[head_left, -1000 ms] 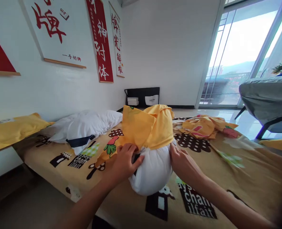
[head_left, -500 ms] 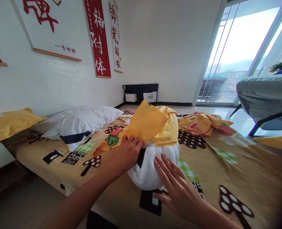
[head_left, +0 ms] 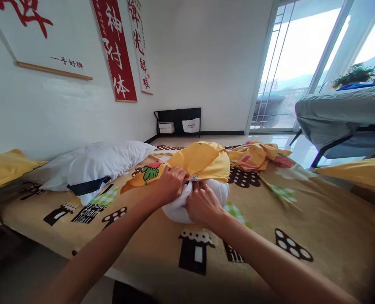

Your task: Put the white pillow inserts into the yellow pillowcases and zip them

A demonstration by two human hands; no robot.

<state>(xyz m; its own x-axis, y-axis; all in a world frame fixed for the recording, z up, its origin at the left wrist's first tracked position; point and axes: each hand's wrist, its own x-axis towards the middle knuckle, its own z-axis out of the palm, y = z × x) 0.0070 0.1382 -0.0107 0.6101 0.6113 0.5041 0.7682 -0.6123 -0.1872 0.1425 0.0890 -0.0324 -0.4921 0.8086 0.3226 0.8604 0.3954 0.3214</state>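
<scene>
A white pillow (head_left: 177,211) lies bunched on the bed, its far part inside a yellow pillowcase (head_left: 203,158) with a printed design. At the opening of the case, my left hand (head_left: 172,182) is closed on the case's edge. My right hand (head_left: 204,202) presses into the white pillow just beside it, its fingers curled and closed on the pillow fabric. Part of the right fingertips is hidden by the folds and the case's edge. The case's left corner spreads flat over the bed.
Another white pillow (head_left: 101,164) with a dark band lies on the left of the patterned bedspread (head_left: 263,228). A crumpled yellow cloth (head_left: 253,155) is on the far right. Yellow fabric (head_left: 9,169) shows at the left edge. A grey-covered piece of furniture (head_left: 342,109) stands by the window.
My right hand has gone from lying flat on the pillow's side to gripping it near the case's opening. The raised yellow flap has come down over the pillow. The view has shifted right.
</scene>
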